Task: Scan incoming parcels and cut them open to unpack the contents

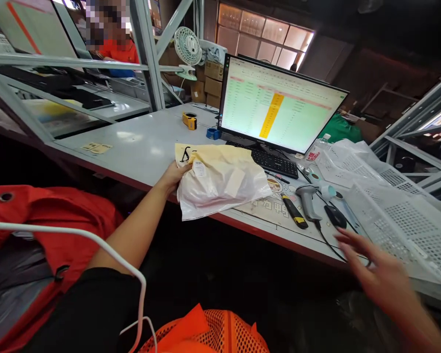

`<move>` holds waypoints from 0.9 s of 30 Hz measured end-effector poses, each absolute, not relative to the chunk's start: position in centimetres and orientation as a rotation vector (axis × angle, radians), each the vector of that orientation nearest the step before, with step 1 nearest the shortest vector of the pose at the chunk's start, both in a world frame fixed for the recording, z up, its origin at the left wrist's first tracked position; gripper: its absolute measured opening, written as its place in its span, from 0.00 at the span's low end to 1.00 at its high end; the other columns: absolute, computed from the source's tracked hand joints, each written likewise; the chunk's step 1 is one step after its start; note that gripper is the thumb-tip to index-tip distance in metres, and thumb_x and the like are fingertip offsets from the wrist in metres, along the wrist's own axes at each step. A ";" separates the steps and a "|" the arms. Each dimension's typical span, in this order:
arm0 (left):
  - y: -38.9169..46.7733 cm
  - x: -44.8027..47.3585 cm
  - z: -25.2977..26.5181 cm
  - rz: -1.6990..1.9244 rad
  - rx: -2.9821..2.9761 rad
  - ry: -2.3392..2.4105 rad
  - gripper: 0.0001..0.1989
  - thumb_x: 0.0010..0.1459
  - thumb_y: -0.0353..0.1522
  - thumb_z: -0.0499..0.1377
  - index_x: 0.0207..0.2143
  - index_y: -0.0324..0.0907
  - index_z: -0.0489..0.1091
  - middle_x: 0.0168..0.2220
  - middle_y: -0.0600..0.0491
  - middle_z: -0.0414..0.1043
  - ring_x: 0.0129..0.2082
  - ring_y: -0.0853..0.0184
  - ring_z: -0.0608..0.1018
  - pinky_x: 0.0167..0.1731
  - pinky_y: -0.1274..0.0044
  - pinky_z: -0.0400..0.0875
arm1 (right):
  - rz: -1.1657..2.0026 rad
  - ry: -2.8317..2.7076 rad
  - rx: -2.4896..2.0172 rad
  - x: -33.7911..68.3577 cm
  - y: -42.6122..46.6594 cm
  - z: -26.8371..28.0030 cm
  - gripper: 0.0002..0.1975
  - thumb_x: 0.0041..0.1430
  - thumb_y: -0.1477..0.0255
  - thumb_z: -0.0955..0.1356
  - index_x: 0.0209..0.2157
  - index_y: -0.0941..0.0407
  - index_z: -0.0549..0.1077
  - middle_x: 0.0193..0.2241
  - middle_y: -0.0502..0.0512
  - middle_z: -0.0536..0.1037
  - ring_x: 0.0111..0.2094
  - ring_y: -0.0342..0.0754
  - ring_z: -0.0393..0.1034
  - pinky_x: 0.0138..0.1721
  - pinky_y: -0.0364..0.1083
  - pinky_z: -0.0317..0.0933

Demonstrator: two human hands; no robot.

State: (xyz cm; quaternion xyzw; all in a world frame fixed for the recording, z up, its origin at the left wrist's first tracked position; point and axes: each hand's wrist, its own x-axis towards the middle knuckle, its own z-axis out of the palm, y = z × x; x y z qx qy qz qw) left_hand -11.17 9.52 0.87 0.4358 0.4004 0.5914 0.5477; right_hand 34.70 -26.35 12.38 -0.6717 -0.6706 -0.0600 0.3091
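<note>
My left hand (173,177) is closed on the left edge of a plastic mailing bag (206,193), with part of the fingers hidden behind it. The bag is whitish and crumpled, with labels on its front and a yellowish paper marked in black along its top. It is held over the front edge of the desk. Slightly blurred, my right hand (375,264) hovers at the right with its fingers stretched out and nothing in them. Closest to its fingertips are a black computer mouse (335,216) and a cable. A grey barcode scanner (309,203) lies further left, beside a black-and-yellow utility knife (294,212).
A monitor (279,105) and keyboard (274,163) stand behind the bag. White perforated baskets (407,230) fill the desk's right side. Tape rolls (190,120) lie at the back. A red sack (55,215) hangs at lower left, near a white bar. Another person (119,51) is beyond the frame.
</note>
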 end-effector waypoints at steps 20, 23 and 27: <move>12.0 -19.5 1.3 1.403 1.221 2.142 0.10 0.58 0.26 0.60 0.44 0.37 0.69 0.49 0.35 0.76 0.57 0.44 0.75 0.60 0.55 0.64 | 0.070 -2.452 -1.809 24.5 -4.0 7.5 0.27 0.58 0.88 0.63 0.51 0.54 0.83 0.69 0.59 0.66 0.74 0.61 0.49 0.72 0.66 0.43; 11.2 -19.4 1.8 1.490 1.244 2.260 0.18 0.61 0.26 0.58 0.53 0.32 0.67 0.58 0.33 0.69 0.62 0.42 0.69 0.63 0.54 0.60 | 0.009 -2.168 -1.935 24.4 -6.8 6.6 0.19 0.69 0.78 0.63 0.55 0.59 0.80 0.62 0.66 0.74 0.66 0.59 0.65 0.68 0.59 0.58; 8.5 -15.7 3.8 1.685 1.697 2.215 0.23 0.59 0.29 0.61 0.57 0.32 0.67 0.62 0.37 0.66 0.65 0.43 0.66 0.66 0.55 0.58 | 0.144 -2.202 -1.954 22.2 -9.8 4.1 0.30 0.71 0.57 0.68 0.68 0.55 0.69 0.71 0.66 0.62 0.72 0.67 0.53 0.70 0.68 0.48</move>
